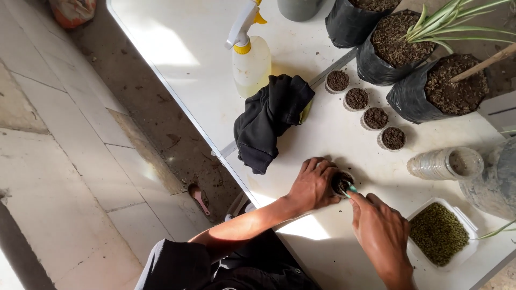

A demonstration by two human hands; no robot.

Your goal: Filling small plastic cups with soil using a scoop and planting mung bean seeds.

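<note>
A black cloth [269, 121] lies bunched on the white counter [183, 48]. Just behind the cloth stands a spray bottle [251, 62] with a yellow collar. In front of the cloth and a bit to the right, the left hand [312, 185] is curled around a small cup of soil [342, 182] that sits on the counter. The right hand [382, 233] is closed on a small teal tool [352, 189] whose tip pokes into the soil of that cup. To the right of the cloth, four more little cups of soil [365, 109] stand in a slanted row. Past them are three black bags of soil [414, 80], one with a green striped plant [457, 21]. Far right of the cloth lies a stack of clear cups [443, 162] on its side, and a white tray of green beans [439, 233].
</note>
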